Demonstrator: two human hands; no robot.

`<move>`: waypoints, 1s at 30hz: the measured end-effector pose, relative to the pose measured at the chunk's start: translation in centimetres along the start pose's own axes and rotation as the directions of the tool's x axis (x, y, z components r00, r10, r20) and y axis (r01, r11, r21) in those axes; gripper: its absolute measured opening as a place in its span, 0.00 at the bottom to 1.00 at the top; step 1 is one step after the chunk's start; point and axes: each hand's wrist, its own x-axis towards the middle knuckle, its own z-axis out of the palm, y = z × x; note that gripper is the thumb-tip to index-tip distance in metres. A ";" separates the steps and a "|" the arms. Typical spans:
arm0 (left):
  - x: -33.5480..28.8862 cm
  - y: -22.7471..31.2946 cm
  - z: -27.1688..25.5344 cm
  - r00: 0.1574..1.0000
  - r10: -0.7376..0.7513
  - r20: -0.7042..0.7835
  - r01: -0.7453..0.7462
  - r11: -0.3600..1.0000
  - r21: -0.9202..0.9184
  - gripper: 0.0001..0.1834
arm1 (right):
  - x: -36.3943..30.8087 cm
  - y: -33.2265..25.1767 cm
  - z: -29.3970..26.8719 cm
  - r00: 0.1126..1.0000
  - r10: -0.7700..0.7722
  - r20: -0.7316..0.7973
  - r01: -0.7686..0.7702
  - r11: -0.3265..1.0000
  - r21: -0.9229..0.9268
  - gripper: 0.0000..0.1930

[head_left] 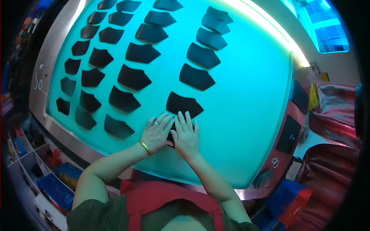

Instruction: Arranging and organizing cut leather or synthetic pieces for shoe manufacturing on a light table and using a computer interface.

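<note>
Flat dark pieces, each with one pointed end, lie in rows on a lit teal table top. Both my hands are at the near end of the right-hand row. My left hand, with a ring and a gold bracelet, lies flat with its fingers stretched forward. Beside it my right hand is also laid flat, fingers extended. Under and between them shows part of a dark piece, mostly hidden by the hands. Just beyond my fingertips rests another dark pointed piece. Whether the pieces are leather or cloth I cannot tell.
A metal rim borders the table top. On the right ledge are a keyboard and a black pad. Compartments with blue boxes stand at lower left. Red-covered seats and a blue-red bag are at right.
</note>
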 end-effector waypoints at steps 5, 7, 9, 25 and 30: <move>-4.1 0.7 1.7 0.971 0.026 -0.238 -0.025 1.000 0.005 0.35 | -2.4 -1.9 -1.8 0.997 -0.004 -0.080 0.029 0.949 0.315 0.22; -5.5 0.4 2.5 0.939 0.098 -0.330 -0.086 0.995 0.050 0.32 | -3.0 -2.5 -2.6 0.982 -0.051 0.184 0.002 0.966 0.258 0.17; -6.3 0.9 2.4 0.921 0.171 -0.351 -0.181 0.984 0.006 0.29 | -3.7 -1.4 -2.1 0.987 -0.137 0.080 0.112 0.959 0.260 0.15; -5.1 4.6 -2.7 0.991 0.134 -0.006 -0.125 0.908 -0.400 0.24 | -6.7 2.1 -5.6 0.947 -0.284 0.151 0.180 0.858 0.481 0.12; 0.8 4.5 -2.9 0.999 -0.013 -0.045 -0.003 0.943 -0.333 0.41 | 1.3 12.1 -6.1 0.971 -0.156 0.180 0.068 0.904 0.422 0.15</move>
